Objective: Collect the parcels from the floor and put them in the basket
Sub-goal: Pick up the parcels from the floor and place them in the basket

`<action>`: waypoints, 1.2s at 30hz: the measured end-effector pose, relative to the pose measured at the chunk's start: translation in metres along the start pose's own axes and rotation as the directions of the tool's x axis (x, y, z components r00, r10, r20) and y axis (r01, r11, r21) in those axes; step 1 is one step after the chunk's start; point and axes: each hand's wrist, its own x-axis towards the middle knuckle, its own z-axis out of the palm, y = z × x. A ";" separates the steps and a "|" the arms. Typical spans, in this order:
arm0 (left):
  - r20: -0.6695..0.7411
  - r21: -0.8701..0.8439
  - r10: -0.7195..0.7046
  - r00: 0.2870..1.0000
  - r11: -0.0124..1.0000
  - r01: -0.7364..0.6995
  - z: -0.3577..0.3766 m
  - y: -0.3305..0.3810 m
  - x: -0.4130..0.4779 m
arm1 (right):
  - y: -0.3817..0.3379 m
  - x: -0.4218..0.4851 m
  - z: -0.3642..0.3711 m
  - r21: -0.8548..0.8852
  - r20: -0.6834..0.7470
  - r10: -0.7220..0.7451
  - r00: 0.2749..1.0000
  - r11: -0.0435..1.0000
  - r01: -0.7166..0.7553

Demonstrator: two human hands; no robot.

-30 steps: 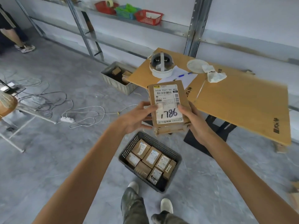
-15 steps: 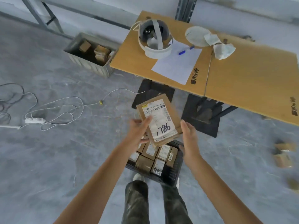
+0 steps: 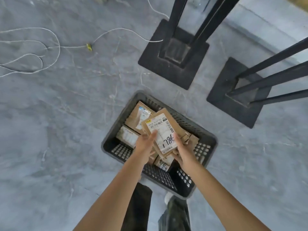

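Note:
A brown cardboard parcel (image 3: 162,129) with a white label marked 1786 is held low over the dark plastic basket (image 3: 205,139) on the floor. My left hand (image 3: 145,145) grips its left edge, thumb on the label. My right hand (image 3: 182,150) grips its right edge, with smaller cardboard pieces bunched under the fingers. Several other labelled parcels (image 3: 136,119) lie inside the basket, partly hidden by the held parcel and my hands.
Two black square table-leg bases (image 3: 173,54) (image 3: 236,95) stand on the grey floor just beyond the basket. A white cable (image 3: 50,47) loops across the floor at the upper left. My legs and shoes are right behind the basket.
The parcel has come down from chest height to just above the basket, and my view has tipped downward. My right hand, apart from it half a second ago, now holds its edge.

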 end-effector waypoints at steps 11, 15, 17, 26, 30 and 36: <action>-0.180 -0.191 -0.053 0.982 0.981 0.018 -0.008 -0.020 0.212 | 0.052 0.221 0.068 -0.367 0.052 -0.198 0.979 0.908 0.203; -0.177 -0.193 -0.054 0.983 0.981 0.019 -0.018 -0.016 0.234 | 0.048 0.241 0.073 -0.436 0.102 -0.252 0.962 0.858 0.271; -0.187 -0.250 -0.057 0.981 0.968 0.008 -0.020 -0.013 0.238 | 0.045 0.243 0.076 -0.470 0.182 -0.282 0.942 0.816 0.336; -0.031 0.078 -0.147 0.989 0.986 0.149 -0.024 0.019 0.229 | 0.016 0.233 0.067 -0.732 0.282 -0.197 0.939 0.588 0.343; -0.063 0.364 -0.137 0.988 0.919 0.151 -0.041 0.025 0.197 | 0.011 0.197 0.040 -0.767 0.148 -0.286 0.947 0.570 0.292; 0.032 0.627 -0.027 0.999 0.779 0.001 -0.042 0.059 0.094 | -0.018 0.081 -0.001 -0.688 0.177 -0.349 0.920 0.624 0.370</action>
